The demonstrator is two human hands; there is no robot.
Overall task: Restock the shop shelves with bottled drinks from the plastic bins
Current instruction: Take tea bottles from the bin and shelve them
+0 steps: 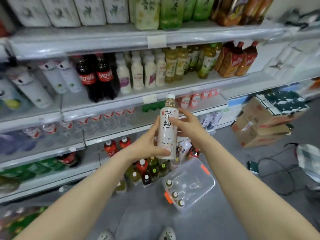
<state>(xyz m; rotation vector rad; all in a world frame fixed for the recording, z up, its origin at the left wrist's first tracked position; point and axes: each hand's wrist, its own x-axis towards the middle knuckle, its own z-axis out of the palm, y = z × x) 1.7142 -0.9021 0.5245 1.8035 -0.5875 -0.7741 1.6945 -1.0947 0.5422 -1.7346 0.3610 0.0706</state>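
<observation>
White-labelled tea bottle [167, 130], upright before the shelves [121, 101], being gripped low by left hand [147, 144] while right hand [188, 126] is steadying its side; best kept label-forward and level while matching its row, 3 bottles remaining in bin [204, 179].

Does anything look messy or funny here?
Yes. A bunch of loose bottles stands right on the floor by the bottom shelf instead of on it, and cardboard boxes are piled crookedly at the right. The white tea bottle, held in the left hand and right hand, looks fine.
</observation>
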